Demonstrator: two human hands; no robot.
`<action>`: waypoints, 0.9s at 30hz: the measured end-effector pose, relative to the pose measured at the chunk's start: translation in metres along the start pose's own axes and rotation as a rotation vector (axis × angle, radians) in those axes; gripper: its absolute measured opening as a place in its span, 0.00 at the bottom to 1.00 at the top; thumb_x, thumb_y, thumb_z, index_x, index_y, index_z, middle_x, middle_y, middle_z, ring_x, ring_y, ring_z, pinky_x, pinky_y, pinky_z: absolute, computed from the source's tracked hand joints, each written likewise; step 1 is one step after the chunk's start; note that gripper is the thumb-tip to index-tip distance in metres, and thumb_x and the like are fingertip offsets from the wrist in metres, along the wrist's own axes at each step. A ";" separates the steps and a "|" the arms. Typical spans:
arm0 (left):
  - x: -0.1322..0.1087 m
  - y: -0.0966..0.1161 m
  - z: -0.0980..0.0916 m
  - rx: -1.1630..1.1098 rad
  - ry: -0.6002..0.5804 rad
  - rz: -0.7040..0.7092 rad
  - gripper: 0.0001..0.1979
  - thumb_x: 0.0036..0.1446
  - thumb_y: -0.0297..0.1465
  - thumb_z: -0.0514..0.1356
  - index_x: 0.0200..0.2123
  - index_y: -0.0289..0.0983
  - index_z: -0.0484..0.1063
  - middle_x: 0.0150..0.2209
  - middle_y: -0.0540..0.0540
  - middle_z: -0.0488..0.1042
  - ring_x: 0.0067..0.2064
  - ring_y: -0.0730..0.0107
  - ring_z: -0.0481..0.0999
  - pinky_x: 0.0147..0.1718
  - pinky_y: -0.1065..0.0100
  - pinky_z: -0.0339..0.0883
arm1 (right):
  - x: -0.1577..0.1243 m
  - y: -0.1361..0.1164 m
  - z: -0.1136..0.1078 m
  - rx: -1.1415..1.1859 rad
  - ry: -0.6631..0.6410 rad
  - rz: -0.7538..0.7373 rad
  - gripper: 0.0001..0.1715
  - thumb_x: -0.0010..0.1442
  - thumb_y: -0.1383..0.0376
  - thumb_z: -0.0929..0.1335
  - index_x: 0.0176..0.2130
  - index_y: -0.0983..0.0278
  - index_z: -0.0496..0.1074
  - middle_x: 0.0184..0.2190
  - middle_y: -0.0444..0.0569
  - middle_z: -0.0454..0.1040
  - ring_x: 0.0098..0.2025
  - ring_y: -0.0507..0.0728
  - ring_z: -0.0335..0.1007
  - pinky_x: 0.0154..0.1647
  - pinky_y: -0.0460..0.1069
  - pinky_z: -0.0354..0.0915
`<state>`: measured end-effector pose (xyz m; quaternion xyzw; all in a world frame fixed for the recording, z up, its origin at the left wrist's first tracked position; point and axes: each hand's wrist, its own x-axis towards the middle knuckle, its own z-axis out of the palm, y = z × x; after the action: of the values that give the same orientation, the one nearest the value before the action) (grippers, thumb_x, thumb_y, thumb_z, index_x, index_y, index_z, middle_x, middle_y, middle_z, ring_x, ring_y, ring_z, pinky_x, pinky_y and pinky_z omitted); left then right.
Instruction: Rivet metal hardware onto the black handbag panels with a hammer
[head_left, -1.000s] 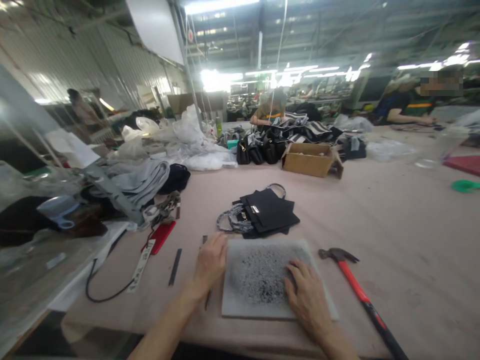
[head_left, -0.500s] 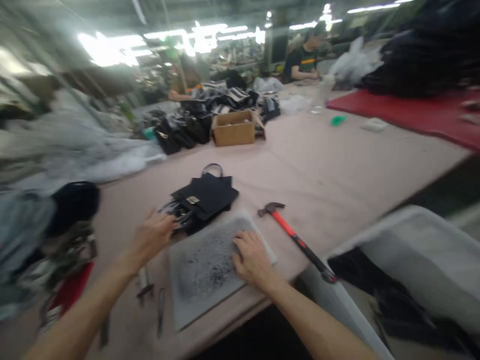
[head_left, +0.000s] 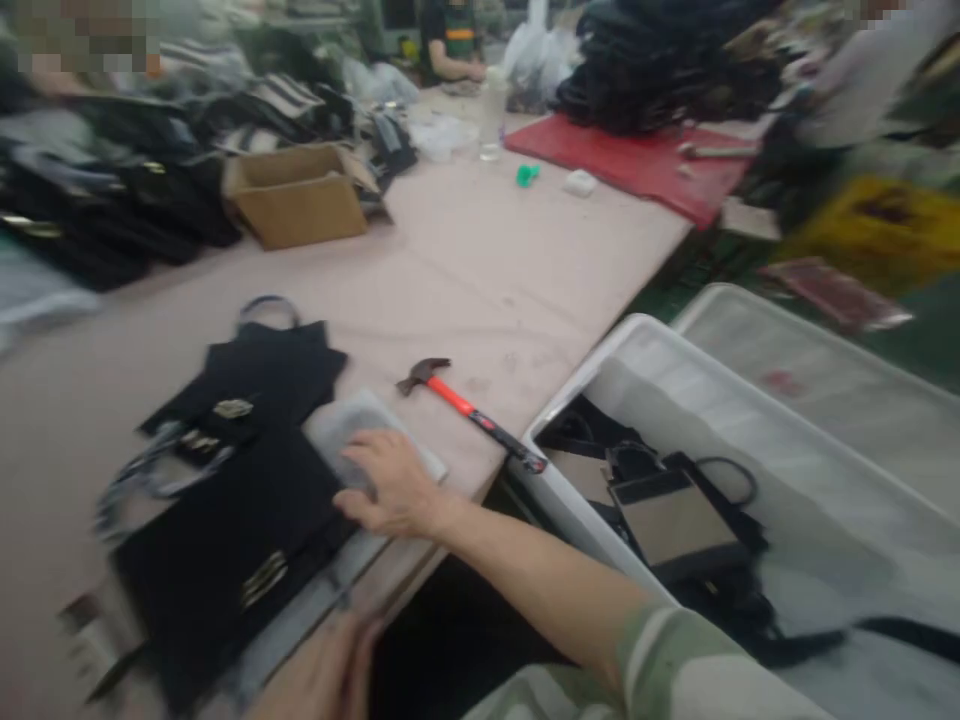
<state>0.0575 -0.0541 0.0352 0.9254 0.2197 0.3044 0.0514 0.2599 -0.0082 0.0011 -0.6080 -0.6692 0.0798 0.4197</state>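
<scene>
My right hand point(head_left: 390, 487) lies flat on the grey speckled pad point(head_left: 352, 425) near the table's front edge, fingers spread. A black bag with a metal clasp point(head_left: 217, 560) covers most of the pad, just left of that hand. My left hand point(head_left: 322, 675) shows blurred at the bottom edge, by the near corner of this bag; its fingers are smeared. A second black bag point(head_left: 262, 375) with a looped handle lies behind the first.
A hammer with a red handle point(head_left: 465, 410) lies right of the pad. A white bin point(head_left: 600, 370) holding bags stands beside the table. A cardboard box point(head_left: 300, 195), piled black bags and a red mat point(head_left: 637, 160) sit farther back. Other people work at the far end.
The view has swung right and down. A black bag now lies on the pad. My left hand has dropped from the bag pile to the near table edge; the right stays on the pad.
</scene>
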 end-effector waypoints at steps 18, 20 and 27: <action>-0.004 0.022 0.026 0.097 -0.354 -0.009 0.03 0.62 0.28 0.55 0.35 0.36 0.66 0.28 0.47 0.71 0.28 0.65 0.73 0.24 0.65 0.64 | 0.009 -0.002 -0.010 -0.167 -0.362 -0.349 0.29 0.63 0.50 0.66 0.57 0.62 0.71 0.62 0.57 0.66 0.67 0.70 0.54 0.66 0.67 0.48; -0.003 0.018 0.026 0.085 -0.390 0.038 0.03 0.62 0.28 0.55 0.35 0.35 0.67 0.28 0.46 0.71 0.29 0.65 0.74 0.25 0.66 0.65 | 0.011 -0.010 -0.011 -0.191 -0.404 -0.379 0.31 0.62 0.50 0.67 0.58 0.63 0.70 0.63 0.58 0.66 0.67 0.70 0.54 0.67 0.67 0.47; 0.004 0.025 0.038 0.075 -0.342 0.045 0.04 0.62 0.28 0.55 0.35 0.34 0.68 0.27 0.44 0.71 0.30 0.63 0.74 0.26 0.64 0.65 | 0.017 -0.035 -0.005 -0.276 -0.576 -0.387 0.32 0.58 0.57 0.71 0.60 0.64 0.70 0.64 0.59 0.64 0.68 0.70 0.54 0.68 0.69 0.45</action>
<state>0.0923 -0.0734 0.0122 0.9697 0.1981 0.1350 0.0464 0.2388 -0.0044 0.0338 -0.4738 -0.8668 0.0761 0.1356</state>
